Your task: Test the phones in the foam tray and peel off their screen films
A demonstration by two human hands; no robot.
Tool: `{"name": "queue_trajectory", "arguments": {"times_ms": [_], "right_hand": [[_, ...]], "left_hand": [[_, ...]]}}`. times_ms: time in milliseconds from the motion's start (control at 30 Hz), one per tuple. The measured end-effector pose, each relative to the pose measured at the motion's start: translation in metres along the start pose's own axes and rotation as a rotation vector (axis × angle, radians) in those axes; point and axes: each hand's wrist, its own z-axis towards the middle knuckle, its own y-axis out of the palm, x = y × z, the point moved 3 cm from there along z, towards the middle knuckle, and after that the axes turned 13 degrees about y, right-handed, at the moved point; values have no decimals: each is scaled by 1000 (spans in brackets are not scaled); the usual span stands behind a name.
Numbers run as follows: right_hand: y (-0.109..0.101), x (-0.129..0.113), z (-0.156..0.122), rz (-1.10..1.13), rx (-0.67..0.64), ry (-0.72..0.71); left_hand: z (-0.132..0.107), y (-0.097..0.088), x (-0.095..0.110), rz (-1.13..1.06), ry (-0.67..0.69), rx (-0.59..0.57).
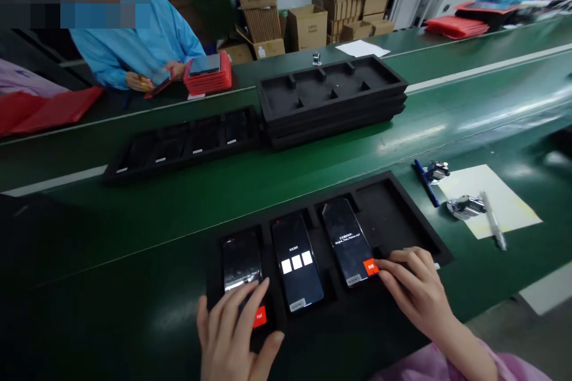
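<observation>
A black foam tray (393, 214) lies on the green belt in front of me with three phones in its slots. My left hand (235, 333) lies flat, fingers stretched, over the lower end of the left phone (241, 259), beside a red button on its screen. The middle phone (297, 262) shows three white squares. My right hand (413, 286) is open, its fingertips touching a red button at the bottom of the right phone (346, 238). The tray's rightmost slot holds nothing.
A paper sheet (496, 199) with a white pen, two metal clips and a blue pen (424, 181) lies to the right. Further off are a long black tray (179, 143), a stack of foam trays (333, 95), and a person in blue (143, 50) beside red trays.
</observation>
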Motion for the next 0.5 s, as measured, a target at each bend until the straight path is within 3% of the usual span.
{"name": "queue_trajectory", "arguments": {"times_ms": [167, 300, 500], "right_hand": [[12, 7, -1, 69, -35, -2], [18, 8, -1, 72, -11, 3], [23, 11, -6, 51, 9, 29]], "left_hand": [[-18, 14, 16, 68, -23, -113], [-11, 21, 34, 123, -23, -128], [2, 21, 37, 211, 4, -106]]}}
